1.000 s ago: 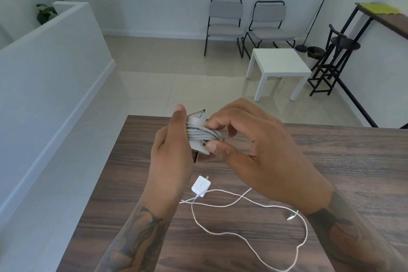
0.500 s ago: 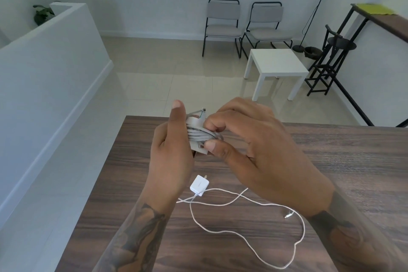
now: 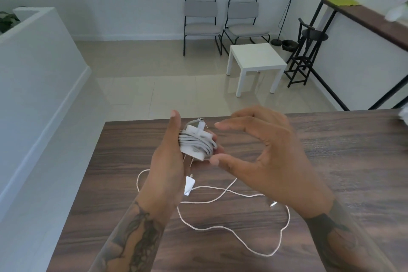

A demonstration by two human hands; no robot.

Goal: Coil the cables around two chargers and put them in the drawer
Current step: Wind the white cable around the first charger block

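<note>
- While left hand (image 3: pixel 170 168) grips white cable-wrapped charger (image 3: pixel 197 142) above dark wood table (image 3: pixel 331 161), right hand (image 3: pixel 265 157) hangs unclenched beside it, touching nothing.
- Second white charger (image 3: pixel 189 185) with loose white cable (image 3: pixel 231 227) lies on table.

Second charger (image 3: pixel 189 185) half hidden behind left hand (image 3: pixel 170 168); drawer unseen.
</note>
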